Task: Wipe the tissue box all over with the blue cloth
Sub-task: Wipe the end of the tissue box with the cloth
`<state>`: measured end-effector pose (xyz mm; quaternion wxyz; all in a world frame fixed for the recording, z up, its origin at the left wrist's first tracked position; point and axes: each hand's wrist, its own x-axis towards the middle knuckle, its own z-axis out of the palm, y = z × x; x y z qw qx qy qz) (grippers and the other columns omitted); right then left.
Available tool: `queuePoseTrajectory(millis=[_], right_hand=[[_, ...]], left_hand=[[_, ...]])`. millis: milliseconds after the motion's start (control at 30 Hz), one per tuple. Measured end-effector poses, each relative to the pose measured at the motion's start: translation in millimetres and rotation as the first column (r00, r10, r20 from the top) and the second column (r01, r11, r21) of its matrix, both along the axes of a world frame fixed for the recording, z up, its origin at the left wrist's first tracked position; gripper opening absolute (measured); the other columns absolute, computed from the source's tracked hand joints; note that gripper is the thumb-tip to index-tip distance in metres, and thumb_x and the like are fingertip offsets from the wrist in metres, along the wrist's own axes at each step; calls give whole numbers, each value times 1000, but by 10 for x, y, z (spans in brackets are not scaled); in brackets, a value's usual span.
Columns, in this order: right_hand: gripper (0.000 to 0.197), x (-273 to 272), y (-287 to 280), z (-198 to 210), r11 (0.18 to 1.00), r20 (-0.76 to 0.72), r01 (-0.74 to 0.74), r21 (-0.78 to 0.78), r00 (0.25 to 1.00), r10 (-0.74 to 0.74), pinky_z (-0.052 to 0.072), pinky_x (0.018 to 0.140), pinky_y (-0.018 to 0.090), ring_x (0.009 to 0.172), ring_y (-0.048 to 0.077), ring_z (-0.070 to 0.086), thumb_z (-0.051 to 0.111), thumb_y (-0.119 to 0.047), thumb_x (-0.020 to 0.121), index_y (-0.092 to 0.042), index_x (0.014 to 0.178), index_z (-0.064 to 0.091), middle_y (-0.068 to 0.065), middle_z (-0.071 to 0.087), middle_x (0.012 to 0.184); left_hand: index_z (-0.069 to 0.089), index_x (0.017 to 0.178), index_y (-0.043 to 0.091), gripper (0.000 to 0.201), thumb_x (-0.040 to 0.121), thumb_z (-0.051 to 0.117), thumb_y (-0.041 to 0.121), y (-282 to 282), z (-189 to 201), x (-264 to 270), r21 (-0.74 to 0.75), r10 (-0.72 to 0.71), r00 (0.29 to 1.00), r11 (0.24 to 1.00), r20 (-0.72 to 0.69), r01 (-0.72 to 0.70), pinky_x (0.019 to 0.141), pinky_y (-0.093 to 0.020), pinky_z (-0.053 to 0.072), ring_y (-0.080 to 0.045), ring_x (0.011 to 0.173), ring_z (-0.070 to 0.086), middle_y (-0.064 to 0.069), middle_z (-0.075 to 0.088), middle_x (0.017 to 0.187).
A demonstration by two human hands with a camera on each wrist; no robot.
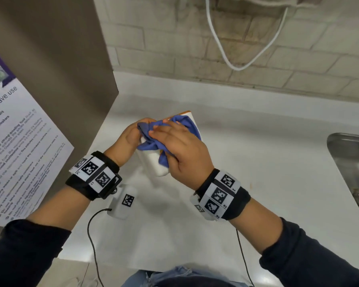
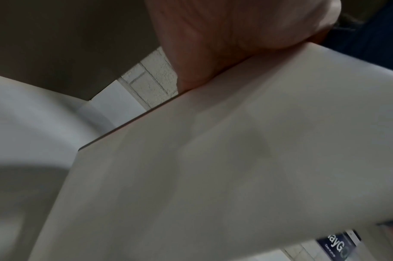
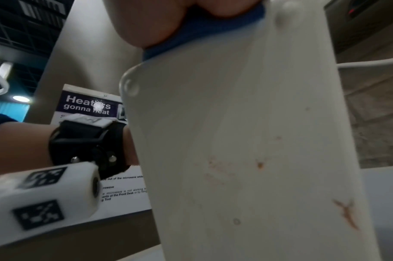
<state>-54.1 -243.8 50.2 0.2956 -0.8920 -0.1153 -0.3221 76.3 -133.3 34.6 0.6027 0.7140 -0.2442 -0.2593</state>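
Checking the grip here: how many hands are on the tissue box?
2. The left hand holds the tissue box from its left side; the right hand presses the blue cloth onto its top.

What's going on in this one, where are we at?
A person is wiping a white tissue box over a white counter, with a sink off to the right. The left hand grips one end of the box and holds it tilted. The right hand clasps the blue cloth over the box's upper side. The right wrist view shows brownish stains on a white face that the cloth does not cover, so the wipe looks unfinished.
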Motion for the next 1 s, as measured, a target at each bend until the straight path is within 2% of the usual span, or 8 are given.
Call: queuePoseTrajectory(millis=[133, 333, 433, 533, 700, 800, 900, 1000], right_hand=[[31, -90, -38, 33, 979, -45, -198, -51, 980, 196, 38, 99, 30, 106, 23, 54, 44, 6, 80, 1, 100, 66, 13, 69, 104], [33, -360, -55, 87, 978, -167, -208, 6, 964, 206, 45, 85, 22, 94, 15, 59, 36, -6, 82, -6, 96, 67, 4, 70, 94], [33, -505, -138, 87, 979, -265, -198, -38, 947, 182, 52, 73, 35, 85, 20, 62, 34, -8, 78, -9, 89, 65, 1, 69, 86], [33, -677, -273, 20, 993, -268, -113, -26, 958, 102, 53, 63, 38, 76, 24, 62, 35, -7, 74, -10, 93, 62, 1, 70, 84], [34, -621, -342, 274, 994, 54, 109, 2, 993, -109, 47, 78, 27, 91, 19, 58, 42, -10, 80, -13, 109, 58, 8, 68, 101], [30, -349, -308, 422, 984, 14, 148, 98, 989, -150, 46, 74, 23, 89, 8, 56, 46, -12, 85, -18, 112, 55, -1, 57, 106], [21, -166, -303, 394, 923, -82, 174, 344, 985, -155, 50, 79, 36, 88, 8, 57, 48, -14, 89, -25, 107, 48, -13, 53, 100], [19, -85, -326, 207, 960, -28, 274, 66, 962, -273, 41, 88, 44, 100, 23, 53, 50, -23, 87, -19, 103, 60, -2, 60, 105]], left_hand=[[63, 88, 30, 36, 73, 39, 52, 90, -47, 86, -57, -82, 996, 995, 42, 85, 85, -30, 43, -11, 86, 57, 8, 66, 85], [65, 91, 34, 39, 73, 38, 55, 91, -14, 67, -47, -104, 991, 993, 87, 109, 81, -17, 47, -1, 87, 60, 16, 70, 87], [61, 95, 31, 42, 72, 37, 55, 91, -2, 69, -41, -85, 993, 995, 79, 88, 85, -26, 43, -4, 88, 58, 10, 65, 92], [61, 97, 33, 42, 72, 36, 54, 112, 7, 39, -55, -87, 994, 994, 61, 90, 94, -32, 40, -7, 97, 57, 8, 64, 100], [59, 93, 32, 38, 72, 35, 54, 86, -2, -70, -66, -106, 987, 991, 118, 114, 84, -29, 42, -7, 88, 57, 8, 64, 93], [58, 94, 31, 39, 69, 37, 54, 65, -23, -107, -89, -105, 989, 989, 102, 114, 76, -22, 44, 2, 79, 58, 6, 62, 92], [57, 97, 31, 39, 70, 38, 52, 69, -38, -130, -90, -116, 987, 988, 106, 126, 77, -23, 43, 1, 83, 57, 4, 59, 97], [56, 97, 28, 42, 68, 39, 53, 61, -31, -131, -86, -113, 990, 989, 87, 120, 78, -29, 41, -13, 86, 54, -2, 58, 97]])
